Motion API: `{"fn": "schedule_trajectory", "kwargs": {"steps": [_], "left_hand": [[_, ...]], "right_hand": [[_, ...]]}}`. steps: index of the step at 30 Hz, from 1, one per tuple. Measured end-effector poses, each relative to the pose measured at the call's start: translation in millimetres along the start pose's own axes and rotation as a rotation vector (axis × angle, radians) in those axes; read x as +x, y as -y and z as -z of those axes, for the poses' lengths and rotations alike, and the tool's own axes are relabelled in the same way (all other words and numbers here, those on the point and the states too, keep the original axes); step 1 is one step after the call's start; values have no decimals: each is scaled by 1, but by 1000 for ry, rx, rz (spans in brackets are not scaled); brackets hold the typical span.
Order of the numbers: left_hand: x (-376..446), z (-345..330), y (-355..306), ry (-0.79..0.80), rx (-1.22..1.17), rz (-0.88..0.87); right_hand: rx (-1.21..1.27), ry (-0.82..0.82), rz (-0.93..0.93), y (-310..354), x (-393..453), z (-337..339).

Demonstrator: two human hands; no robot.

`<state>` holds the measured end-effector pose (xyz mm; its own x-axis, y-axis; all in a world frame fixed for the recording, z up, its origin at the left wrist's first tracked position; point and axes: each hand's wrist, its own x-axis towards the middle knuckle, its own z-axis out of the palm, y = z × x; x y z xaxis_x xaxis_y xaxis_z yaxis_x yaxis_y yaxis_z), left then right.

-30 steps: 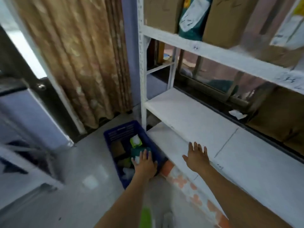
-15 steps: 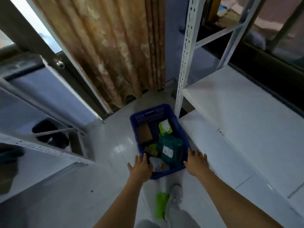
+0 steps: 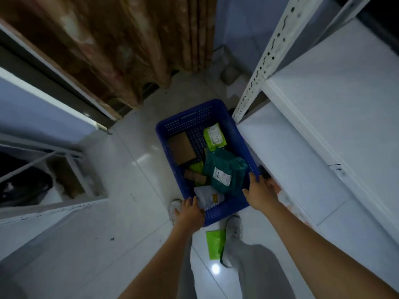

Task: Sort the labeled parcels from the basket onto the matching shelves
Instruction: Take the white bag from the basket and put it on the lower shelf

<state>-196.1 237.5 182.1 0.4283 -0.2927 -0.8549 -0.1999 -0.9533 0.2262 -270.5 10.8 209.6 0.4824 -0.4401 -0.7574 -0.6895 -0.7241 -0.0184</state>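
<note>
I'm reaching down now: both hands have dropped from the shelf to the blue basket (image 3: 200,119) on the floor. Left hand (image 3: 190,213) and right hand (image 3: 262,195) are clamping fingers on its near rim, parcels (image 3: 226,171) still inside, unsorted.

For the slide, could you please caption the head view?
Both hands, left and right, grip the blue basket of labeled parcels.

- Basket (image 3: 218,210) stands on the floor (image 3: 133,169), just left of the shelves (image 3: 323,126).
- Parcels (image 3: 224,171) lie in the basket.
- Left hand (image 3: 190,214) is at the near left corner, right hand (image 3: 262,195) at the near right corner.
- One pouch (image 3: 213,244) lies on the floor before the basket.
</note>
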Motion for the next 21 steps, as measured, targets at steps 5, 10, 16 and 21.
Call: {"fn": "schedule_trajectory", "kwargs": {"steps": [5,10,16,21], "left_hand": [[103,-21,6,40,170,-109],[197,-66,8,147,72,-94],[316,-129,27,192,-13,29],[394,-150,36,113,-14,53]], "right_hand": [[49,130,-44,17,59,-62],[155,300,-74,24,139,-133],[697,437,-332,48,237,-229],[1197,665,-633,77,290,-317]]}}
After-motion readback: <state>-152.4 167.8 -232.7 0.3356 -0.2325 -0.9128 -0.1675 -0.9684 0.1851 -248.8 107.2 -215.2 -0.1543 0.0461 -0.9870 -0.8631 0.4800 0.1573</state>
